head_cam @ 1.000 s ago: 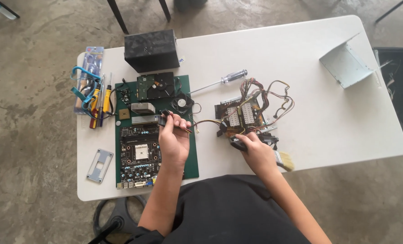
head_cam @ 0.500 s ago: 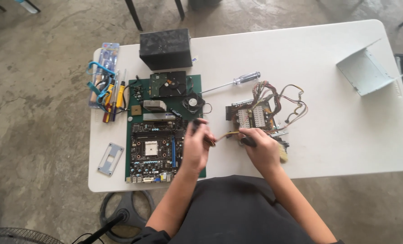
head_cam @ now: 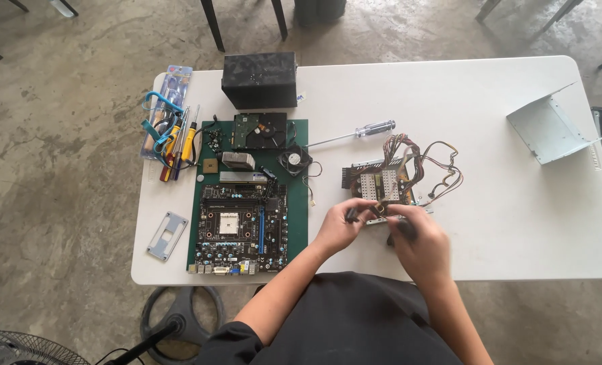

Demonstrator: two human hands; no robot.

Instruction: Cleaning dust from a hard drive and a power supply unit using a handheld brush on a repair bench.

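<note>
A white table (head_cam: 490,203) fills mid-frame. Right of the green motherboard (head_cam: 240,223), an opened power supply board (head_cam: 381,182) trails wires up and right. The left hand (head_cam: 341,226) pinches a small dark part below it; the right hand (head_cam: 419,240), nearer, grips a dark tool.

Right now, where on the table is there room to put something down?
The widest bare patch lies between the wire bundle and the bent metal sheet. Another runs along the far edge, right of the black box, behind the screwdriver. It is crowded around the green mat, the tools and both hands.
</note>
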